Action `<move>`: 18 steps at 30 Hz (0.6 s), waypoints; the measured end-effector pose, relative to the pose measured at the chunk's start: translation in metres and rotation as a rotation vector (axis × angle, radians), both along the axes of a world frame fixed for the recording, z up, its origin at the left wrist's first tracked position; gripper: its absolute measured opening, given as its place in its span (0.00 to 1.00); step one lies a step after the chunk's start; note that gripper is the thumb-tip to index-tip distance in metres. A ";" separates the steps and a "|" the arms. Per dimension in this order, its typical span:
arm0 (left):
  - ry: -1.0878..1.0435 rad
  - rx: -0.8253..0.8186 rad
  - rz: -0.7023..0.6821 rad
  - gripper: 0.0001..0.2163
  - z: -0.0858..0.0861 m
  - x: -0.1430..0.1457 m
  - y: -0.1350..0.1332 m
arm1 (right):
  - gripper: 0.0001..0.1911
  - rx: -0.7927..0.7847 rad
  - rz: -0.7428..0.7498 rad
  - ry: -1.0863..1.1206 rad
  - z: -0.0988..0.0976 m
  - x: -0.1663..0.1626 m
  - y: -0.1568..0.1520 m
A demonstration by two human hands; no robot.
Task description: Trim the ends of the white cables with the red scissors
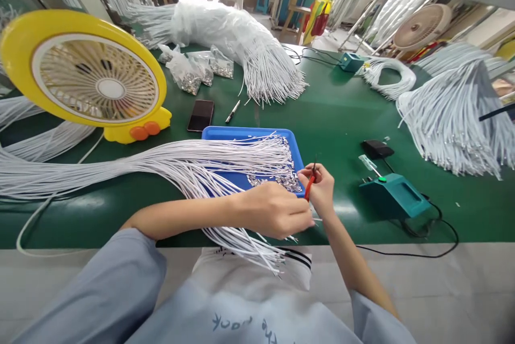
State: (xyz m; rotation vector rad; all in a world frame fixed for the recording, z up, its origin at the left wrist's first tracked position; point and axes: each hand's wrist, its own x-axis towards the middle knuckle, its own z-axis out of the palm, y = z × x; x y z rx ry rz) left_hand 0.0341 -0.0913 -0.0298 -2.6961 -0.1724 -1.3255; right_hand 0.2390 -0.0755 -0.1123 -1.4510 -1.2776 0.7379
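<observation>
My left hand [277, 211] is closed in front of the blue tray, and a short white cable end [317, 219] shows just past its fingers. Close beside it, my right hand [323, 185] is curled around small red-handled pliers [311, 182], their dark tip pointing away from me. The right fingertips are pinched at the tray's right edge; what lies between them is too small to make out. Across the blue tray [298, 153] lies a bundle of white cables [225, 153] beside many small metal terminals [287, 180]. More cables [241, 244] hang over the table's front edge beneath my left arm.
A yellow fan [110, 89] stands at left. Behind the tray are a phone [200, 115], a pen [232, 111], bags of metal parts [189, 77] and a plastic-wrapped cable bundle [225, 33]. A green device [396, 195] with a black cord and more cable bundles [450, 113] are at right.
</observation>
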 end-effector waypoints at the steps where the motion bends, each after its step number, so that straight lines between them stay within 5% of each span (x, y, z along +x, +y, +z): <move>1: 0.040 0.023 -0.026 0.15 -0.005 0.003 -0.004 | 0.15 -0.020 -0.012 -0.016 -0.009 0.002 -0.003; 7: 0.172 0.140 -0.123 0.14 -0.038 0.019 -0.011 | 0.16 -0.071 -0.043 -0.065 -0.025 0.011 -0.010; 14: 0.480 0.054 -0.176 0.10 -0.051 0.025 -0.014 | 0.19 -0.085 -0.075 -0.094 -0.017 0.019 -0.005; 18: 0.559 -0.001 -0.261 0.07 -0.052 0.028 -0.016 | 0.17 -0.033 -0.082 -0.070 0.004 0.016 0.005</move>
